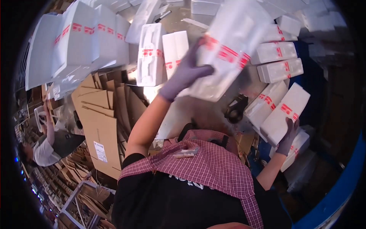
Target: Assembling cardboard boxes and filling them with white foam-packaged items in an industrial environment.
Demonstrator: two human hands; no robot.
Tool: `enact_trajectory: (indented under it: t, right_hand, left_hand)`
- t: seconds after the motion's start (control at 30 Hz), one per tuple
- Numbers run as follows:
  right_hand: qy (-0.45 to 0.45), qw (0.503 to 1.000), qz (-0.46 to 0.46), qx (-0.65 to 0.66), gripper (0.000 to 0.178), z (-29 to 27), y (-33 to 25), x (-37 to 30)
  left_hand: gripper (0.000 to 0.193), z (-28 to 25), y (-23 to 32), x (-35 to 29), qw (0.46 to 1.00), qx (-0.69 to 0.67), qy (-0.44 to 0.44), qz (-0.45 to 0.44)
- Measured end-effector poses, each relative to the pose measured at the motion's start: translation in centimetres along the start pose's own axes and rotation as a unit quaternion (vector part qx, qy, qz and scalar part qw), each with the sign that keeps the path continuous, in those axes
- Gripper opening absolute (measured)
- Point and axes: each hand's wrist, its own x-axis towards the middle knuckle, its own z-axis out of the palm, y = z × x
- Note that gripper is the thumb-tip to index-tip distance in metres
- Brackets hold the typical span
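Note:
My left hand point(188, 72), in a grey-purple glove, grips the side of a large white foam box point(232, 34) with red printed tape around it. The box is tilted above the metal table point(179, 114), its near end toward me. On the right, my gloved right hand point(289, 136) is closed on the lower corner of a smaller white foam box point(286, 110), also banded with red tape. That box leans beside another taped foam box point(267, 100). Between the two hands lies a black tape dispenser point(236, 109).
Taped foam boxes point(78, 42) stand in a row at far left; more foam boxes point(280, 61) are stacked at right. A foam box point(151, 57) stands mid-table near a marker point(163, 16). Flattened cardboard point(99, 129) leans at left. Another person point(49, 147) is farther left.

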Motion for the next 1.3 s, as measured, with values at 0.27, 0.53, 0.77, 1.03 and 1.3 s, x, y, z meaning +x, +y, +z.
enact_trajectory:
  t: [0.27, 0.53, 0.77, 1.03, 1.3]
  right_hand:
    - [-0.304, 0.934, -0.104, 0.154, 0.064, 26.4, -9.2, -13.4]
    - [-0.302, 0.847, -0.376, -0.224, 0.11, 40.6, -2.4, -20.6]
    - [0.065, 0.962, -0.201, -0.173, 0.082, 11.9, 5.4, -4.3]
    - [0.103, 0.891, -0.08, -0.434, 0.096, -2.8, 15.8, 1.9]
    - [0.03, 0.939, -0.12, -0.321, 0.112, -5.5, 17.2, 3.1]
  left_hand:
    - [0.047, -20.8, 3.4, -7.4, 0.922, -0.24, 0.19, -0.238]
    - [0.06, -25.2, -6.2, -5.6, 0.941, 0.253, 0.174, -0.145]
    - [0.051, -1.3, -2.0, -2.4, 0.979, 0.152, 0.125, 0.059]
    - [0.084, 31.3, -14.5, 0.7, 0.862, 0.437, -0.248, 0.061]
    - [0.125, 36.2, -17.4, -0.6, 0.862, 0.484, -0.15, -0.02]
